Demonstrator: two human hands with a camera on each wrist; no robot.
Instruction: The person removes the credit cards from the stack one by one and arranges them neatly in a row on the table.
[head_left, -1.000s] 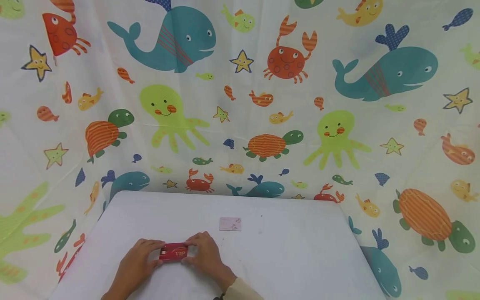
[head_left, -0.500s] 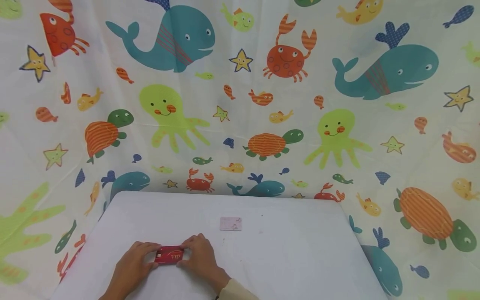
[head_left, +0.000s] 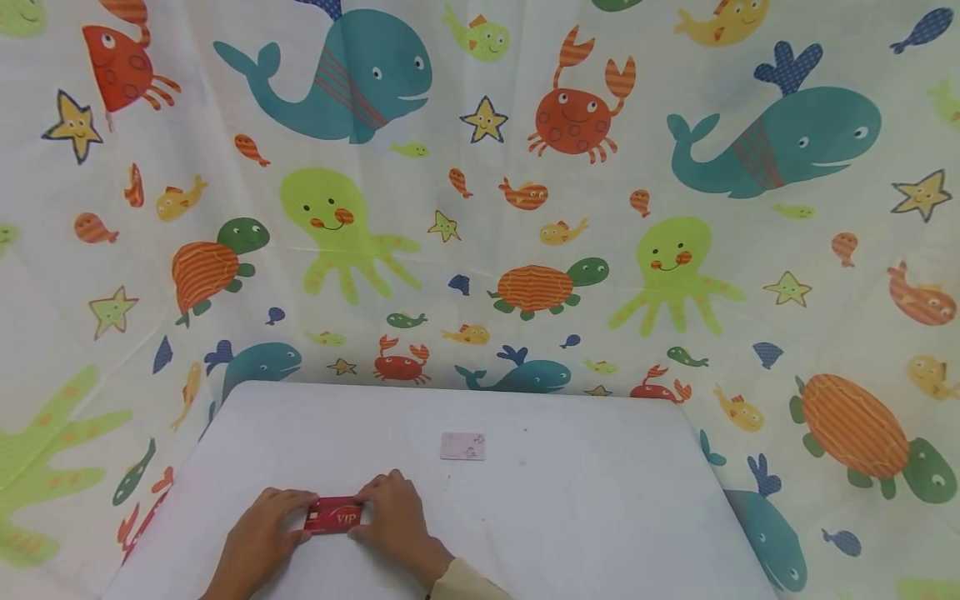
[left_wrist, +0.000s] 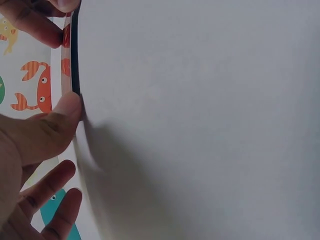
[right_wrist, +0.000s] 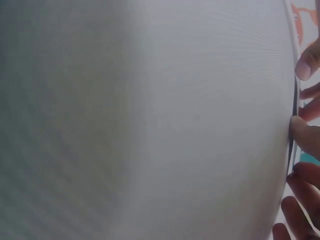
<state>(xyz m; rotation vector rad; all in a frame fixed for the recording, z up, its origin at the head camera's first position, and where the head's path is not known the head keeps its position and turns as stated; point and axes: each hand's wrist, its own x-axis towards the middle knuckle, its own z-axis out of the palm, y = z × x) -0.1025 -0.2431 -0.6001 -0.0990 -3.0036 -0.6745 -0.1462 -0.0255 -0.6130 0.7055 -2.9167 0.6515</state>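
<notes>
A red card with gold "VIP" lettering and a small chip-like square is stretched between both hands in the head view. My left hand pinches its left end with thumb and fingers. At the opposite end, my right hand pinches it the same way. The left wrist view catches the card edge-on as a thin dark strip beside the left thumb. In the right wrist view, the right hand is partly cut off at the frame's edge. Whether the card touches the table cannot be told.
A pale pink card with a small floral print lies on the white table, farther back and right of the hands. Behind the table hangs a curtain printed with sea animals.
Both hands have shifted slightly left and toward the person, carrying the red card along. Its face has tilted so the lettering reads more clearly. The pink card has stayed put.
</notes>
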